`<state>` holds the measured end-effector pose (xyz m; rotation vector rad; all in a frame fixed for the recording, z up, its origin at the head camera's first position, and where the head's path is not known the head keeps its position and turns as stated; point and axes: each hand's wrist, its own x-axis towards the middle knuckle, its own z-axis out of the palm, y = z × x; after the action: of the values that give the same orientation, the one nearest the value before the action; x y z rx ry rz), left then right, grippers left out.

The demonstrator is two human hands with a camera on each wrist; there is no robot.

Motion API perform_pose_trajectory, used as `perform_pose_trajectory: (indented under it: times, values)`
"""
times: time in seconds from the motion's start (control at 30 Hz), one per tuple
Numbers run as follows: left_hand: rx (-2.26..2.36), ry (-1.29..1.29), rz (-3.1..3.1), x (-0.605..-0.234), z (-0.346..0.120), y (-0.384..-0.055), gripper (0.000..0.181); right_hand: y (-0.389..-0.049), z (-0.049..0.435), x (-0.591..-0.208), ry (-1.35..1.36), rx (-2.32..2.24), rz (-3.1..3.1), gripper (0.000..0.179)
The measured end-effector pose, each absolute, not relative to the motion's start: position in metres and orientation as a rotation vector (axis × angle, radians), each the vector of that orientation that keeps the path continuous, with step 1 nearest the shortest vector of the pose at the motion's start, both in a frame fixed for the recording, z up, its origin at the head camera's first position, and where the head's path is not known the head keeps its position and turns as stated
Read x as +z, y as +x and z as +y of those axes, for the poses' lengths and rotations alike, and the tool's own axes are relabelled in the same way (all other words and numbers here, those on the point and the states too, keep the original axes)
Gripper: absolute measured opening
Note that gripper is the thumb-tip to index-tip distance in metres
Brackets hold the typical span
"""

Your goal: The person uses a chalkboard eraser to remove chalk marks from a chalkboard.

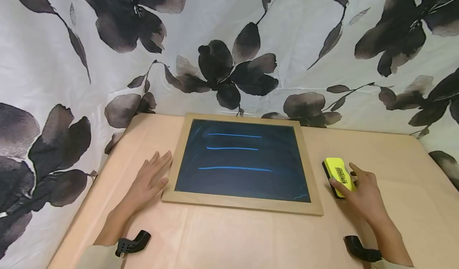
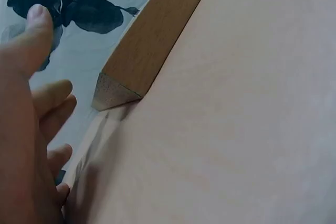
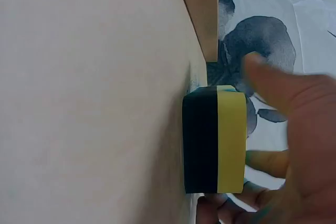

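Observation:
A wood-framed chalkboard (image 1: 244,185) lies on the table with three blue lines drawn across its dark face. My left hand (image 1: 148,181) is at the frame's left side, fingers extended and fingertips close to the wood. In the left wrist view, that hand (image 2: 31,114) has nothing in its grasp beside the frame corner (image 2: 126,77). Right of the board sits a yellow eraser (image 1: 338,173) with a black underside. Over it my right hand (image 1: 365,199) spreads thumb and fingers. The right wrist view shows the thumb (image 3: 268,80) apart from the eraser (image 3: 231,140), other fingers behind it.
The light wooden table (image 1: 236,241) extends around the board. A white curtain (image 1: 301,42) with dark flower prints hangs behind the table and along its left side. Black bands (image 1: 134,243) are on both wrists. Faint blue smudges mark the board's lower right corner.

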<state>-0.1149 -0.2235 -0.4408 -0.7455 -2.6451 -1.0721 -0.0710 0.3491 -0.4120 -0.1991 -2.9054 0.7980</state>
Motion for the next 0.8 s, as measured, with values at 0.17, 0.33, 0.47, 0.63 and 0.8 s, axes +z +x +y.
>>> perform_pose_trajectory:
  times: [0.17, 0.33, 0.47, 0.63, 0.8]
  values:
    - [-0.968, -0.788, -2.658, -0.4454, -0.2231, -0.1171, 0.061, -0.0684, 0.3495, -0.4142, -0.237, 0.806, -2.935, 0.083]
    - [-0.836, -0.796, -2.726, -0.4478, -0.2186, -0.1151, 0.064, -0.0674, 0.35, -0.415, -0.225, 0.8, -2.915, 0.078]
    - [-0.813, -0.784, -2.743, -0.4474, -0.2178, -0.1132, 0.065, -0.0669, 0.3488, -0.4156, -0.233, 0.794, -2.901, 0.076]
    - [-0.817, -0.767, -2.751, -0.4459, -0.2199, -0.1108, 0.064, -0.0646, 0.3458, -0.4175, -0.25, 0.795, -2.885, 0.075]
    - [-0.826, -0.755, -2.744, -0.4441, -0.2206, -0.1095, 0.063, -0.0643, 0.342, -0.4144, -0.248, 0.773, -2.869, 0.073]
